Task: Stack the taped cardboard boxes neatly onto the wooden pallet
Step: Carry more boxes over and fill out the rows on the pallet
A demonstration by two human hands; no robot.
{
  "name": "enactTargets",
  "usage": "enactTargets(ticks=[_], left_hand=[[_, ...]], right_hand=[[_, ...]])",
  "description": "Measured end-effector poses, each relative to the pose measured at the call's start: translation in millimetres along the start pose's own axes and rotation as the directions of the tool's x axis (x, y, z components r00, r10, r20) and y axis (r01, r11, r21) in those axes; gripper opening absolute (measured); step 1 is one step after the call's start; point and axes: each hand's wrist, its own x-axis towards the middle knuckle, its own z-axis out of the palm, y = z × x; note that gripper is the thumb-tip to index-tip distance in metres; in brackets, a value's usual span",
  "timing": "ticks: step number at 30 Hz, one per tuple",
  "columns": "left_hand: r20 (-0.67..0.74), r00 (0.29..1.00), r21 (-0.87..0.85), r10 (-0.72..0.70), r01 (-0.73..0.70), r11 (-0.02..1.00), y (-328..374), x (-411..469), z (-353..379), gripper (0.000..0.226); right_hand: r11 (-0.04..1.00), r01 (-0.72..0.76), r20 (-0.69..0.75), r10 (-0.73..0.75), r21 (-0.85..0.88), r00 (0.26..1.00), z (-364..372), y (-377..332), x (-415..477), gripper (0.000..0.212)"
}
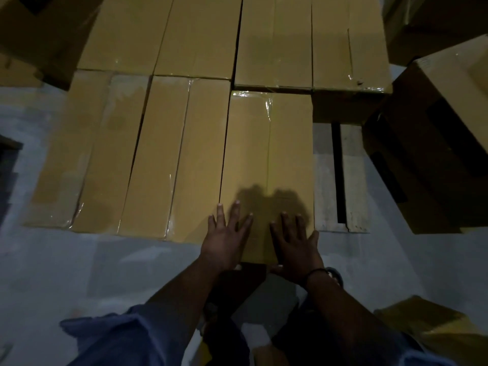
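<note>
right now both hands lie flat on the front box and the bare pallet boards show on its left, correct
Not quite. The left hand and right hand do lie flat on the front box, but the bare pallet boards show on its right, not its left, as the head view shows.

**Q:** Hands in frame?
**A:** Two: left hand and right hand. One wristband.
**Q:** Taped boxes in the near row?
**A:** Three: the near box under both hands, then the middle box and the end box, left of the left hand.
**Q:** Beyond the fingertips?
**A:** Rear boxes, apparently four.
**Q:** Pallets?
**A:** One wooden pallet, two slats bare, right of the right hand.
**Q:** Other cartons?
**A:** At least two: the dark carton farther right and the corner carton far left.
</note>
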Motion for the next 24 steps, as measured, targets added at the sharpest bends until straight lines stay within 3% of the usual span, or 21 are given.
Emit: enactTargets(ticks=[6,24], left_hand=[[-0.051,0.999,0.016,0.017,-0.016,1.0,-8,5,3,0.146],[-0.14,0.99,0.059,0.018,-0.01,0.998,-21,20,-26,0.126]], right_hand=[[1.0,0.012,-0.056,-0.011,0.022,0.998,5,5,6,0.121],[0.998,0.06,-0.163,-0.055,0.029,0.985,-16,19,32,0.114]])
